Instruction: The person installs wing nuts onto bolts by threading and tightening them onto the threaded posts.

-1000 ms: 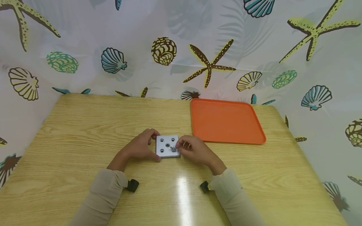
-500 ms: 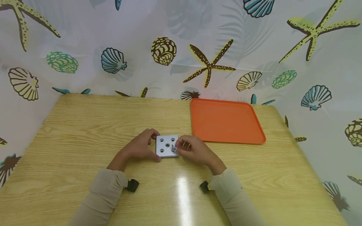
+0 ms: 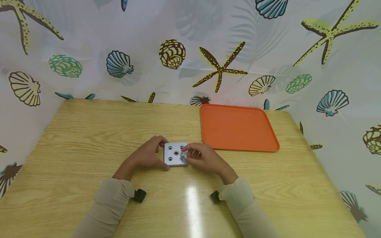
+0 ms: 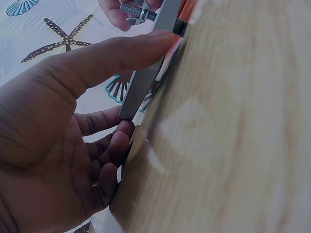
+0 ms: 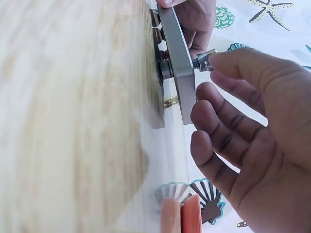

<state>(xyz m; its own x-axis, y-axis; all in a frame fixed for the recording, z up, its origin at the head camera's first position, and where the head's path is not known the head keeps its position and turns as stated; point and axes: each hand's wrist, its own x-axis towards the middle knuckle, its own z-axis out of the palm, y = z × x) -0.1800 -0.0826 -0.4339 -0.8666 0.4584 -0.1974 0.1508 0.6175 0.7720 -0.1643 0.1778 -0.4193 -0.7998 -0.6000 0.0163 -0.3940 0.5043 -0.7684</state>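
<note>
A square silver metal plate [image 3: 175, 161] with several holes lies near the table's middle. My left hand [image 3: 148, 154] grips it, thumb at the near edge and fingers at the far edge. A threaded bolt [image 4: 130, 8] stands up through the plate near its right front corner, with a wing nut [image 4: 137, 20] on it. My right hand [image 3: 205, 158] has its thumb against the wing nut, index finger around the far side; the other fingers are loosely bent. Short round metal pieces [image 5: 166, 69] show beneath the plate in the right wrist view.
An orange tray [image 3: 238, 129] lies at the back right of the wooden table [image 3: 98, 125], beyond my right hand. A white curtain [image 3: 143, 29] printed with shells and starfish hangs behind and at the sides.
My right fingers have shifted around the wing nut, the index finger now reaching farther left over the plate. The wing nut has turned. My left hand and the plate stay put.
</note>
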